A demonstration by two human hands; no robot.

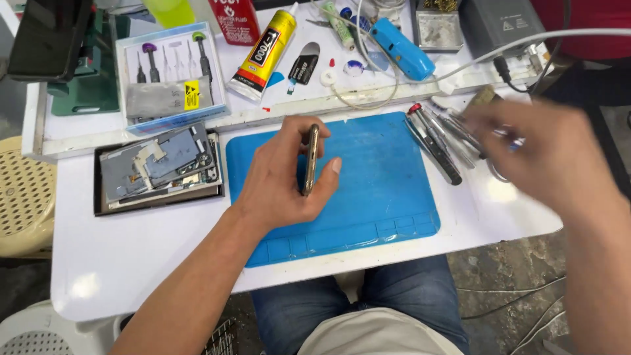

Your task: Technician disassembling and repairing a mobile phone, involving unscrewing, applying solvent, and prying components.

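Observation:
My left hand (284, 176) grips a gold-edged phone (310, 160), held on its edge above the blue work mat (388, 177). My right hand (539, 148) is blurred at the right, over a row of screwdrivers and tweezers (437, 141) lying beside the mat. Whether its fingers hold one of the tools cannot be told through the blur.
A black tray of phone parts (158, 169) sits left of the mat. On the raised shelf behind are a box of small drivers (169, 75), a yellow glue tube (266, 56), a blue tool (402, 49), a grey box (499, 23) and cables. A cream stool (23, 197) stands at left.

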